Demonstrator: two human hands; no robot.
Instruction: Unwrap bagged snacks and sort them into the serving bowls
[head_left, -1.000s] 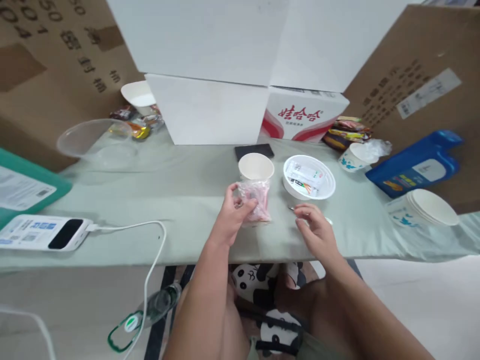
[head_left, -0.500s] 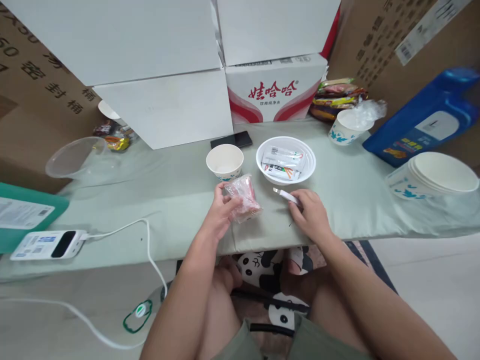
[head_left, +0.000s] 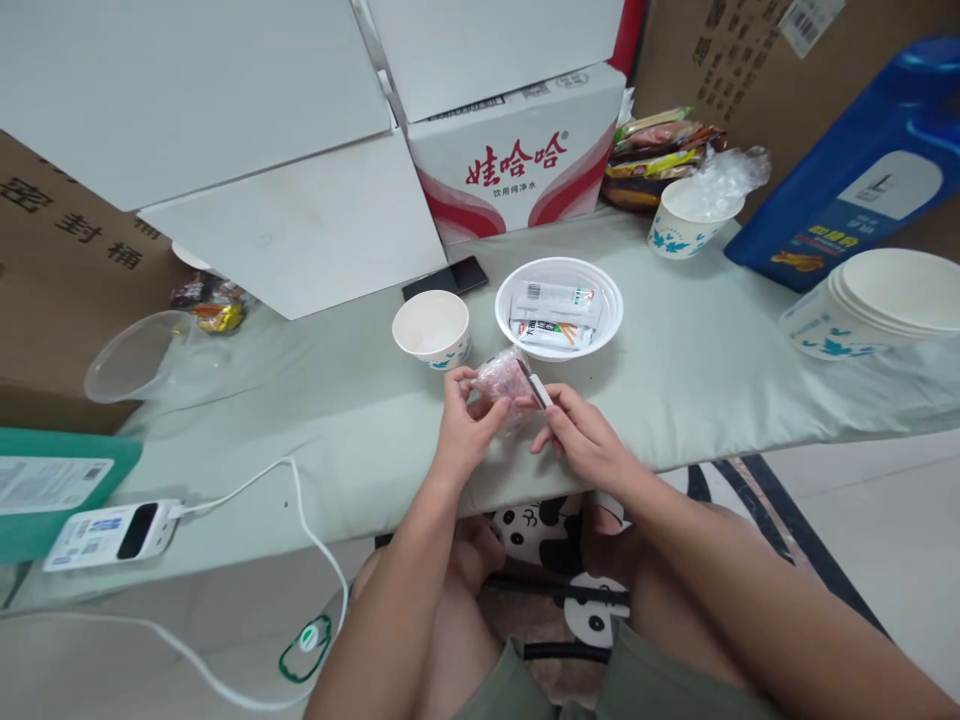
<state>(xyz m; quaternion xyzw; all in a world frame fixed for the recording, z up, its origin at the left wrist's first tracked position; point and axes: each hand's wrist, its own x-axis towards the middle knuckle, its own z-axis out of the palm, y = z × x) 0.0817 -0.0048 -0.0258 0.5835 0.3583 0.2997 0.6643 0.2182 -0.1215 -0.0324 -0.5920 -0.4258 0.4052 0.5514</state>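
Note:
My left hand [head_left: 469,418] pinches a clear plastic packet [head_left: 501,376] with something pinkish-red inside. My right hand [head_left: 586,436] is closed on a slim white utility knife [head_left: 541,391], whose dark blade side lies against the packet's right edge. Whether the plastic is cut I cannot tell. Just beyond my left hand stands a paper cup [head_left: 432,328] with blue leaf prints. Behind the packet sits a white bowl [head_left: 611,330] with several white printed sachets [head_left: 553,308] in it.
A dark phone [head_left: 459,278] lies by the white cartons [head_left: 292,215]. At right are a stack of paper cups [head_left: 832,325], a blue bottle [head_left: 832,190] and a cup [head_left: 679,235] stuffed with plastic. A power bank [head_left: 112,535] with a white cable is at left.
My right hand has moved left, bringing the knife from beside the bowl onto the packet's edge. The packet has turned slightly in my left hand. The view has shifted.

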